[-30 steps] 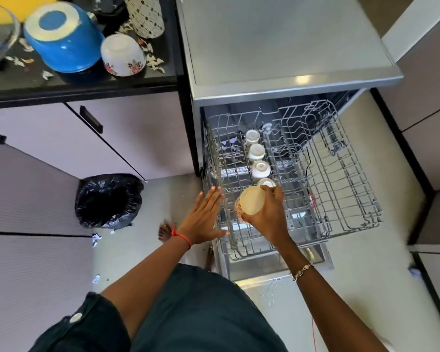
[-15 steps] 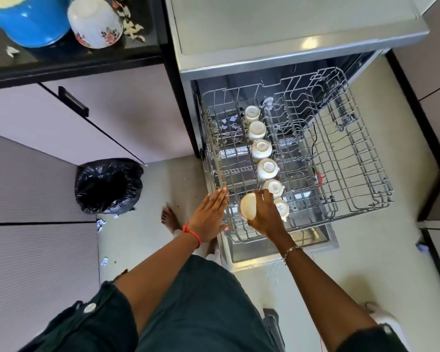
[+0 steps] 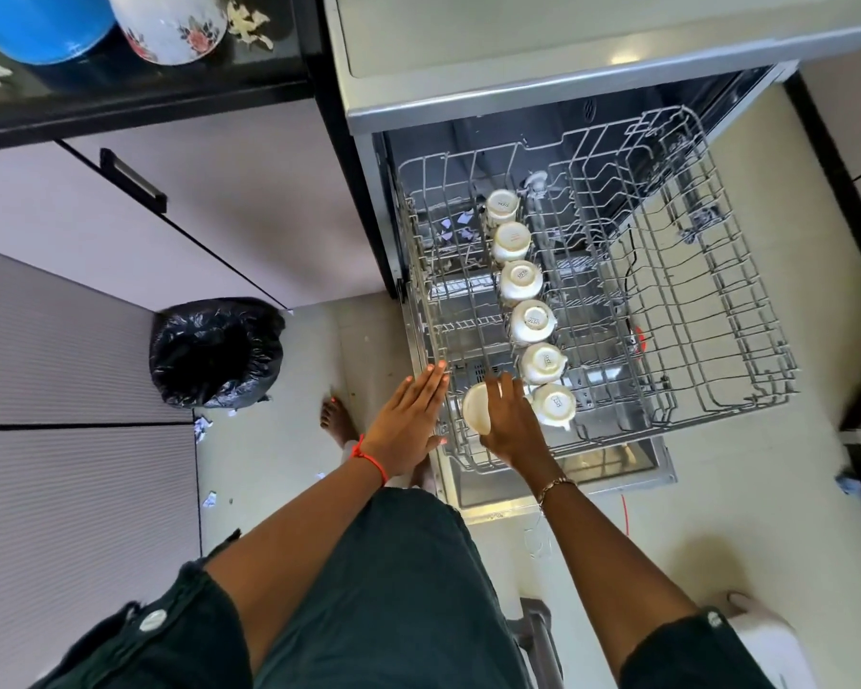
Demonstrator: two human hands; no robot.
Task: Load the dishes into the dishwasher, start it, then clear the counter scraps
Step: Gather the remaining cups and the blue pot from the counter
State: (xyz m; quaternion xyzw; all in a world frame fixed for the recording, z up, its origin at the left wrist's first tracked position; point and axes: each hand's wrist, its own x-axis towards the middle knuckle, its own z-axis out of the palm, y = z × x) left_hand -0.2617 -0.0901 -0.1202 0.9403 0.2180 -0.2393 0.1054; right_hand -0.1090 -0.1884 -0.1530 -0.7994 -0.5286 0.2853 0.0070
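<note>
Your right grip [image 3: 510, 420] is curled round a cream ceramic cup [image 3: 475, 409], holding it over the near left corner of the grey wire dishwasher rack [image 3: 746, 340]. The cup lies tipped on its side, long axis across the rack, mouth apparently facing left toward your left grip [image 3: 408, 420], which rests flat, fingers straight, on the rack's left rim. The row of upturned cream cups [image 3: 533, 320] ends just right of the held one, so roll its mouth downward before seating it.
</note>
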